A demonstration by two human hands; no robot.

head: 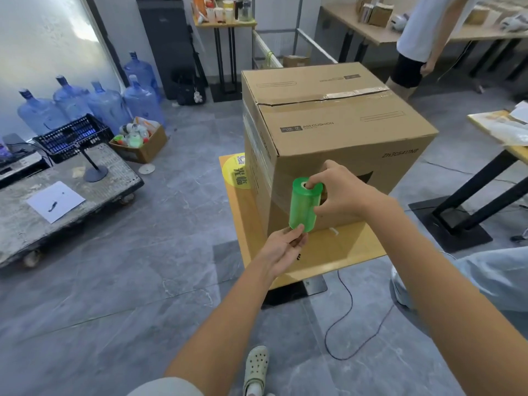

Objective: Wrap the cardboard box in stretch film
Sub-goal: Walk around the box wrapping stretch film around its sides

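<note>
A large brown cardboard box (pixel 331 130) stands on a small yellow-topped table (pixel 343 250). Clear film shows stretched over the box's left face near the front corner. I hold a green roll of stretch film (pixel 303 205) upright against the box's near front face. My right hand (pixel 340 192) grips the roll's top, with a finger in the core. My left hand (pixel 285 244) holds the roll's bottom end from below.
A low grey cart (pixel 65 195) with a sheet of paper and a black crate sits at left. Blue water jugs (pixel 94 101) line the wall. A black cable (pixel 351 318) trails on the floor. Another person (pixel 423 41) stands at back right by tables.
</note>
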